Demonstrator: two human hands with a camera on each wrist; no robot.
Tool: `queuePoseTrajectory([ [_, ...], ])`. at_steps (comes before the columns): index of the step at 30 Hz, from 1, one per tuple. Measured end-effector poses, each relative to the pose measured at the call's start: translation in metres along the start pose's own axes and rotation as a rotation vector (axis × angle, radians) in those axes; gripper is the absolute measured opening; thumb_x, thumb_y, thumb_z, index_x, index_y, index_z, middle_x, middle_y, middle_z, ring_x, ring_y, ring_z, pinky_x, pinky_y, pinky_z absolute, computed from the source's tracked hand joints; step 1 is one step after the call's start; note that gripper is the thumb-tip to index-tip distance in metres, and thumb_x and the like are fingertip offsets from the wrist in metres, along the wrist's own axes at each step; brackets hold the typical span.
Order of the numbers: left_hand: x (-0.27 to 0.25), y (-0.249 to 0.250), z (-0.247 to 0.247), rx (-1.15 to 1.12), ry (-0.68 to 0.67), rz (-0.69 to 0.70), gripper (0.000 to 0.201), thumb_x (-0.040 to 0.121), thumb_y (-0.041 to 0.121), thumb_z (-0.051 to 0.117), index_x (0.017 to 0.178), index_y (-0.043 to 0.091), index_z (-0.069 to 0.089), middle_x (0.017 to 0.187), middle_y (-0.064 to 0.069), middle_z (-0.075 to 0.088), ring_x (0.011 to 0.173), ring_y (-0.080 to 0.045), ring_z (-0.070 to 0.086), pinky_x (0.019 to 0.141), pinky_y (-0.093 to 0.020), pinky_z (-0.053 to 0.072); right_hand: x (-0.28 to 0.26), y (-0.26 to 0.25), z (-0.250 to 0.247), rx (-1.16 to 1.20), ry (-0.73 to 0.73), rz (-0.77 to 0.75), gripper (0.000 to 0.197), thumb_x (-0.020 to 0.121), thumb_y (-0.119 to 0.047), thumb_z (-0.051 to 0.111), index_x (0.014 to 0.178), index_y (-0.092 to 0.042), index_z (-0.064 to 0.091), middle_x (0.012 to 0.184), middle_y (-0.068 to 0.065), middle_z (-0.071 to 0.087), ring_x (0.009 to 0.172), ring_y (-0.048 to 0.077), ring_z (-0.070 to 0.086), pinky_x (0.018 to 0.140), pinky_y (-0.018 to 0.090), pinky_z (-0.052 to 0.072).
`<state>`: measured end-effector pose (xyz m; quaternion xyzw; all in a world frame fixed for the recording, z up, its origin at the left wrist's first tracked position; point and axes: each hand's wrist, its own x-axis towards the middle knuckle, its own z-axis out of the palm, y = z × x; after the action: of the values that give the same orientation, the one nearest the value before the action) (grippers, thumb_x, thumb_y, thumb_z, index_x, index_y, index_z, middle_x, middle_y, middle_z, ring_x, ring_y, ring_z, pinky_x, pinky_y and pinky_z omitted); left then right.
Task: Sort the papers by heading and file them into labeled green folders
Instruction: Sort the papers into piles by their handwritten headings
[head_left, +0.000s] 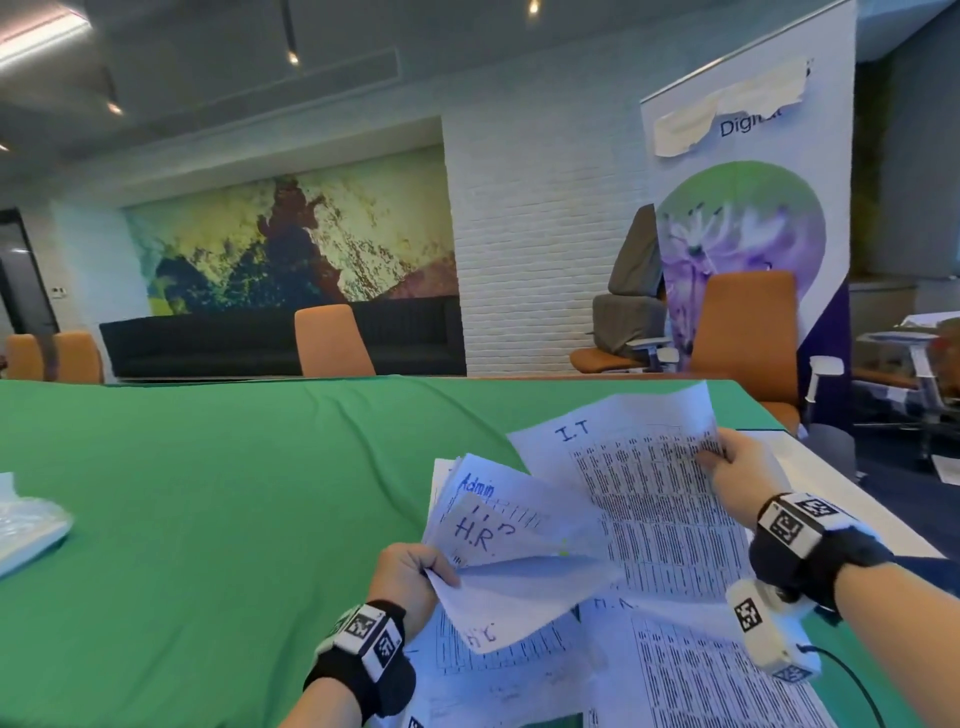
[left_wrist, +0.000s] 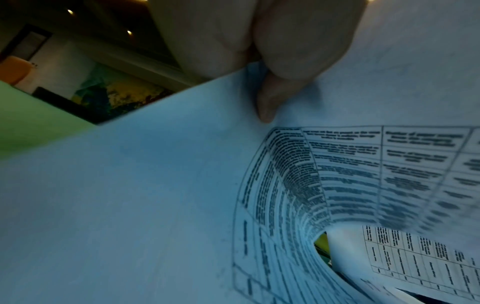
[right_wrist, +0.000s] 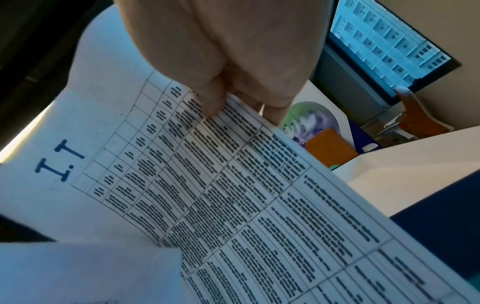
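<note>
The right hand (head_left: 737, 470) pinched the far edge of a sheet headed "I.T" (head_left: 639, 483), thumb on the printed table and fingers behind it, holding the sheet raised and tilted above the green tablecloth (head_left: 208, 493). In the right wrist view the thumb (right_wrist: 207, 98) pressed on the grid of text while the handwritten "I.T" heading sat at the sheet's upper left corner.

The left hand (head_left: 410, 577) gripped a fanned bundle of papers (head_left: 509, 540) by its near corner, the sheets bending upward; one showed "Admin" in blue, another "H.R". The left wrist view showed a fingertip (left_wrist: 267, 107) pressed on a curling page.

More printed sheets (head_left: 701, 670) lay flat on the cloth beneath both hands. A clear plastic sleeve (head_left: 26, 525) rested at the table's left edge, well apart from the papers. Orange chairs (head_left: 332, 340) and a roll-up banner (head_left: 748, 208) stood beyond the table.
</note>
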<state>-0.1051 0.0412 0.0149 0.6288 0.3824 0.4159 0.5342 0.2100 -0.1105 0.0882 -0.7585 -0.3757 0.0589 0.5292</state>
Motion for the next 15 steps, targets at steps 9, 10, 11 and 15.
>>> queuePoseTrajectory([
  [9, -0.001, 0.003, 0.000, -0.144, 0.019, 0.037, 0.020, 0.047, -0.007, 0.046, 0.030, 0.002, 0.051, 0.055, -0.011, 0.063, 0.074, -0.030, 0.061, 0.064, -0.029, 0.052, 0.003, -0.005, -0.005, 0.012, 0.037, -0.025, 0.020, 0.096, -0.004, 0.047, 0.105, -0.011, 0.063, 0.080, 0.003, 0.060, 0.062, 0.014, 0.048, 0.055, 0.025, 0.034],
  [10, 0.000, 0.004, -0.001, -0.165, 0.024, 0.021, 0.014, 0.043, -0.004, 0.046, 0.030, 0.001, 0.051, 0.056, -0.015, 0.063, 0.072, -0.034, 0.060, 0.065, -0.035, 0.053, 0.002, -0.011, -0.005, 0.029, 0.022, -0.048, 0.020, 0.096, -0.004, 0.047, 0.103, -0.012, 0.063, 0.085, 0.005, 0.062, 0.069, 0.018, 0.053, 0.059, 0.027, 0.036],
  [11, 0.002, 0.005, -0.003, -0.201, 0.023, 0.004, 0.011, 0.040, -0.003, 0.046, 0.031, 0.000, 0.050, 0.060, -0.018, 0.064, 0.072, -0.037, 0.060, 0.066, -0.041, 0.054, 0.000, -0.018, -0.005, 0.035, 0.004, -0.075, 0.019, 0.096, -0.003, 0.047, 0.101, -0.014, 0.062, 0.089, 0.006, 0.063, 0.078, 0.022, 0.056, 0.066, 0.028, 0.038],
  [15, 0.013, 0.006, -0.015, -0.385, 0.011, -0.074, 0.022, 0.040, -0.016, 0.041, 0.030, 0.002, 0.049, 0.060, -0.018, 0.062, 0.064, -0.036, 0.055, 0.065, -0.046, 0.049, -0.002, -0.050, 0.000, 0.066, -0.073, -0.205, 0.021, 0.094, -0.001, 0.050, 0.102, -0.013, 0.064, 0.090, 0.003, 0.065, 0.085, 0.020, 0.059, 0.076, 0.028, 0.041],
])
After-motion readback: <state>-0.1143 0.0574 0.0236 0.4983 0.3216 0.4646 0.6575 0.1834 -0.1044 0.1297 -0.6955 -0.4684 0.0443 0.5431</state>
